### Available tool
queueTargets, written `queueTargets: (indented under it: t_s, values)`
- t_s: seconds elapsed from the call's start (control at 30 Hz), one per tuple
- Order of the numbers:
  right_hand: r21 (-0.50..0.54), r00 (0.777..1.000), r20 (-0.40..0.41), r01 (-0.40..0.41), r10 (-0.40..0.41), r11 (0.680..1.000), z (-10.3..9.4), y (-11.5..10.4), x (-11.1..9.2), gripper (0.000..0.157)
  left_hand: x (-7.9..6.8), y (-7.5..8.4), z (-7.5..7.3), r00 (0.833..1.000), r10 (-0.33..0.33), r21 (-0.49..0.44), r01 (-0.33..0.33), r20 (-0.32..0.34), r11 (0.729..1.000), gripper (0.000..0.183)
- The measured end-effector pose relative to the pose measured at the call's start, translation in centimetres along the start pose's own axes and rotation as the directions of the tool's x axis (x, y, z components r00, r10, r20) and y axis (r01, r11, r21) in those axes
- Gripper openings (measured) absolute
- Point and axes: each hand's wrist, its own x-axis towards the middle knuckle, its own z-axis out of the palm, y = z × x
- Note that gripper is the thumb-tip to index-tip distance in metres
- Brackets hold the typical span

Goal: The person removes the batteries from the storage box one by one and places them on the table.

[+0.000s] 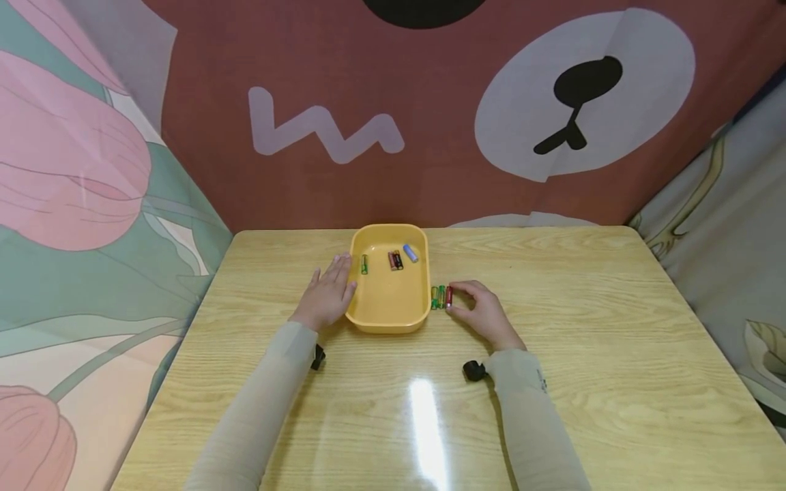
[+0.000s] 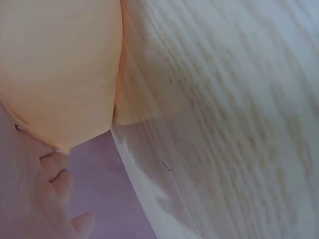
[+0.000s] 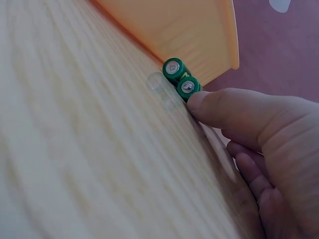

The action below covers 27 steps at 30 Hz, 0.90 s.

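a rounded yellow tray [image 1: 388, 307] stands on the worktop [image 1: 614, 327] with a green battery [image 1: 364, 264], a dark pair [image 1: 396, 260] and a slanted blue battery [image 1: 410, 253] lying inside, two green batteries [image 1: 441, 297] and a red battery [image 1: 449, 296] side by side just right of it.

Four batteries [image 1: 393, 261] lie in the tray [image 1: 389, 296] on the table [image 1: 589, 307], three batteries [image 1: 441, 297] to its right.

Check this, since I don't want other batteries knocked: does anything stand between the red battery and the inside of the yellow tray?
Yes. Two green batteries lie side by side between the red battery and the yellow tray, and the tray's raised side comes just after them. Nothing visible hangs over them.
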Motion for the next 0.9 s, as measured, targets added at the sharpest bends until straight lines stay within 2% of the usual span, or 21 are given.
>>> queueTargets:
  t_s: [0.47,0.9]
  values:
    - [-0.029,1.000,0.012,0.007,-0.007,1.000,0.17,-0.22,-0.07,0.051,0.01,-0.19,0.42,1.000,-0.006,-0.017,0.006,0.002,1.000,0.061]
    - [-0.020,1.000,0.005,0.008,-0.008,1.000,-0.15,-0.18,-0.05,0.052,0.05,0.24,-0.06,1.000,-0.006,-0.016,0.006,-0.002,1.000,0.060]
